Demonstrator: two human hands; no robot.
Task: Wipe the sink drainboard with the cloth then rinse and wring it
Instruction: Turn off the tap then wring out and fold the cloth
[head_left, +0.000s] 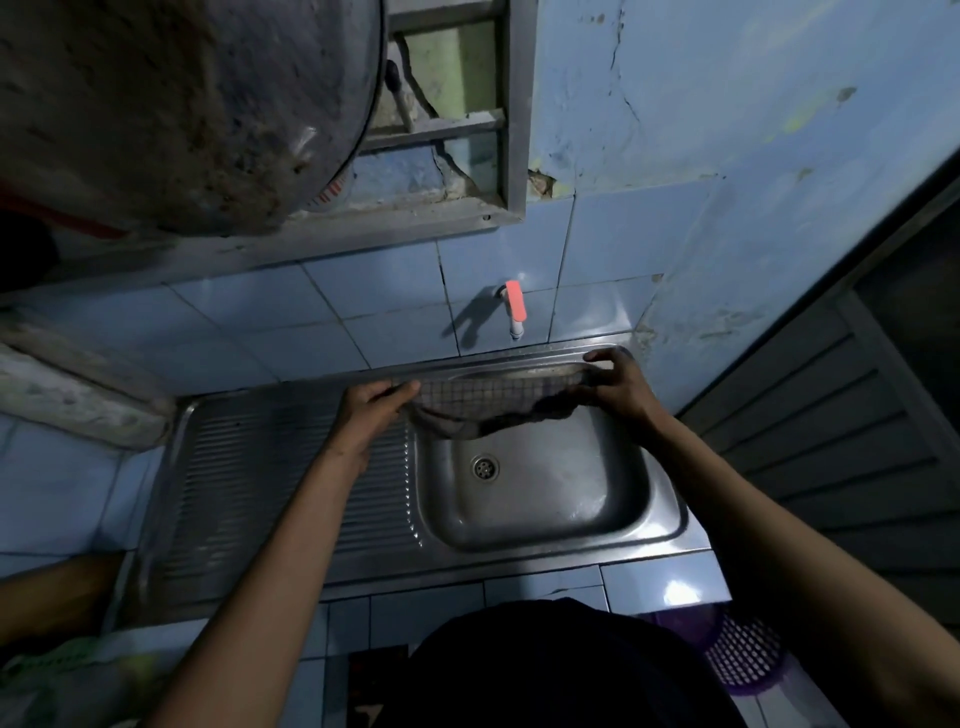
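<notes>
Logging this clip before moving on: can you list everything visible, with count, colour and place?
cloth: one, grey checked, stretched over the back of the basin
sink: one, steel, basin on the right with a drain
drainboard: one, ribbed steel, left of the basin
tap: one, white with a red handle, on the tiled wall above the basin
pan: one, sooty grey, hanging top left
window frame: one, grey, above the tiles
basket: one, purple mesh, bottom right
left hand: pinches the cloth's left end
right hand: pinches the cloth's right end
</notes>
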